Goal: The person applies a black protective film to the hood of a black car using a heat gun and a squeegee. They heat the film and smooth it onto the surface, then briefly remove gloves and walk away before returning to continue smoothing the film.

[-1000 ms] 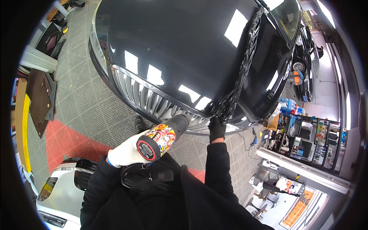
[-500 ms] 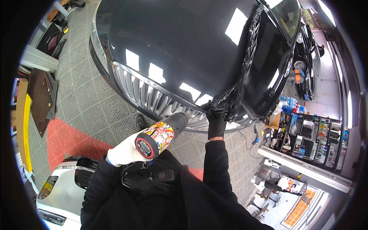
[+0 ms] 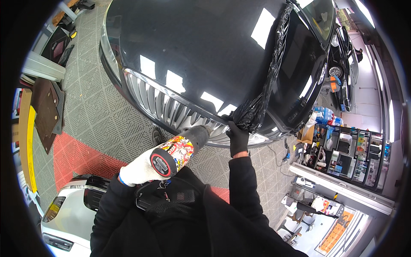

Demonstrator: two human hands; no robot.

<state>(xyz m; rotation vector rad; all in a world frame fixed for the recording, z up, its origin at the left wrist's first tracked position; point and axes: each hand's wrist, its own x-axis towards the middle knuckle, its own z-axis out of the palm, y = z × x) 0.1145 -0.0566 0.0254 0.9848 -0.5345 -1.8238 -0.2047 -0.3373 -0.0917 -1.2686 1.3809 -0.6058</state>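
A black car's hood [image 3: 197, 47] fills the upper middle, its chrome grille [image 3: 154, 103] along the front edge. A crumpled strip of black film [image 3: 277, 60] runs down the hood's right side to a bunched end. My left hand [image 3: 139, 171], in a white glove, holds a sticker-covered cylindrical heat gun [image 3: 182, 150] with a red-ringed end cap, its dark nozzle pointed at the lower grille. My right hand [image 3: 237, 138], in a black glove, grips the bunched film at the hood's front edge, right of the nozzle; some fingertips are hidden.
A white car [image 3: 64, 214] stands behind me at lower left. Brown mats [image 3: 45, 107] lean at left. On the right are cluttered shelves [image 3: 351, 160], a floor cable, an orange-and-grey machine [image 3: 332, 85] and another black car [image 3: 346, 68]. Red and grey tiles [image 3: 85, 158] cover the floor.
My right hand has shifted slightly left and up, its fingers repositioned on the bunched film. The heat gun has risen very slightly in my left hand.
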